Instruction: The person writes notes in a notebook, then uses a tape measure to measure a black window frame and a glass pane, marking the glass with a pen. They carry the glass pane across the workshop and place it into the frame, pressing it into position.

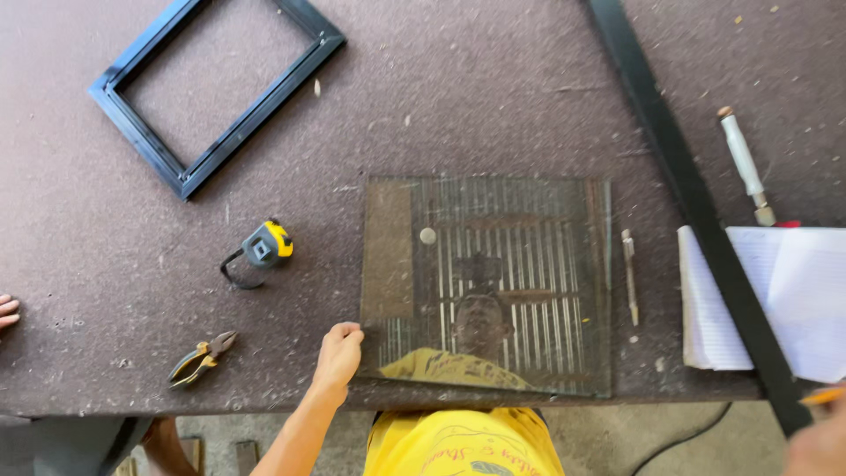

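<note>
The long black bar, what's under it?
The long black metal bar lies across an open white notebook on the brown table. The page strip directly beneath is covered.

Left hand (338, 353) on glass pane (487, 284) corner (near table edge); tape measure (263, 247), pliers (203, 356) nearby.

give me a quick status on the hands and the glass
Left hand on glass pane lower-left corner, pane flat on table. Right hand barely in frame, grip unclear. Pen beside pane's right edge.
</note>
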